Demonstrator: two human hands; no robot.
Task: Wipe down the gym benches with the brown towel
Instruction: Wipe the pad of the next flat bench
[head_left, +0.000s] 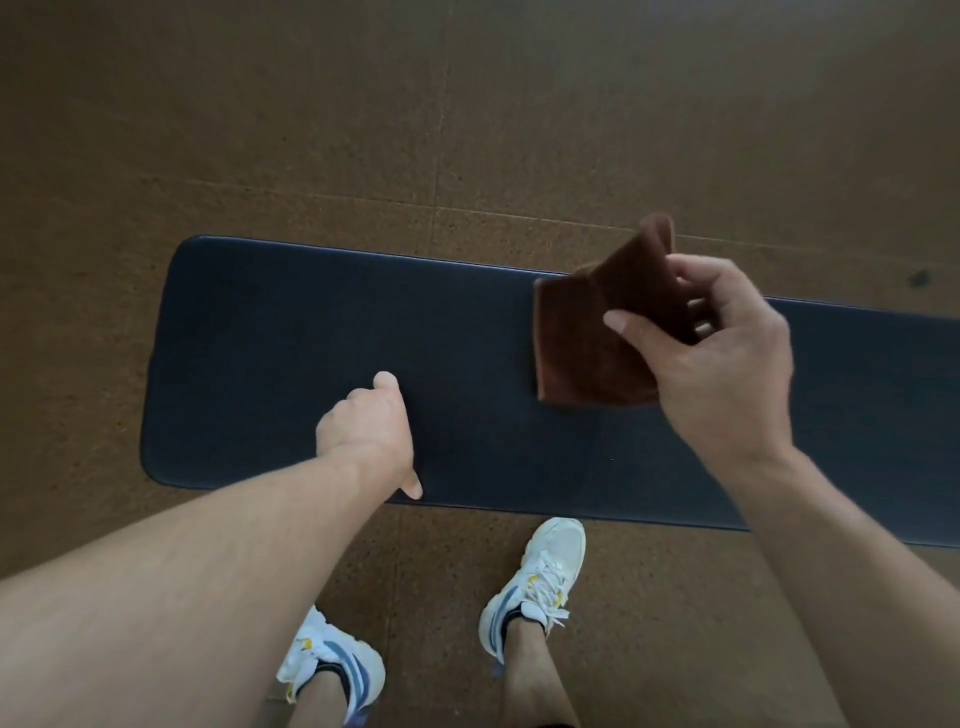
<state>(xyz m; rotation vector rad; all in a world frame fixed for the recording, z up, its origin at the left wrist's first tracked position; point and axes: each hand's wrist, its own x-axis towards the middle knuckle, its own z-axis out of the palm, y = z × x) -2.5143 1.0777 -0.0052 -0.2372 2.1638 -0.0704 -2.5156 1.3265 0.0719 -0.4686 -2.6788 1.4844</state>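
Note:
A long dark blue padded bench runs across the view from left to right, seen from above. My right hand holds a folded brown towel over the bench's right half, thumb on top and fingers behind; the towel hangs partly unfolded, its lower edge near the pad. My left hand rests near the bench's front edge left of centre, fingers curled under and thumb pointing down, holding nothing.
Brown speckled rubber floor with tile seams surrounds the bench. My two feet in white and blue sneakers stand just in front of the bench's near edge. The bench continues past the right frame edge.

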